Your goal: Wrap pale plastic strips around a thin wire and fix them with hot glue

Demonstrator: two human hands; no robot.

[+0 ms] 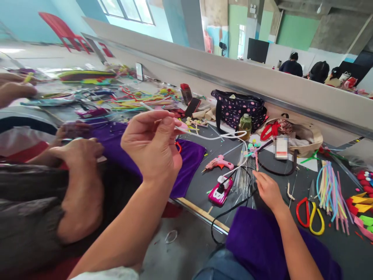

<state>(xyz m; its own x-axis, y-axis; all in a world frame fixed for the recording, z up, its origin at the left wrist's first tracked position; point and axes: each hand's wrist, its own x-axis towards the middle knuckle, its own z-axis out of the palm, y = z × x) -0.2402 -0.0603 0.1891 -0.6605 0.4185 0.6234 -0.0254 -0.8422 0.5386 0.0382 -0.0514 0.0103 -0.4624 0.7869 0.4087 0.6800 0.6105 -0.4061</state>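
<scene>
Raised in front of me, my left hand [154, 146] is closed, thumb and fingers pinching a white cable [204, 137]. The cable loops to the right and runs down toward a white plug on a magenta power strip [220, 191]. My right hand [269, 190], lower over the table, pinches the pink stem of a small pastel flower [253, 149]. Beside that hand lies a bundle of thin clear sticks [244, 173]. A pink hot glue gun [218, 164] rests on the table between my hands, its nozzle pointing left.
Scissors [310, 214] and pastel strips [332, 190] lie at right. Behind stand a dotted bag [240, 109], a green bottle [245, 125] and a beige bag [311, 134]. Purple cloth [190, 167] covers part of the table. At left sits a co-worker, with an arm [80, 182] near mine.
</scene>
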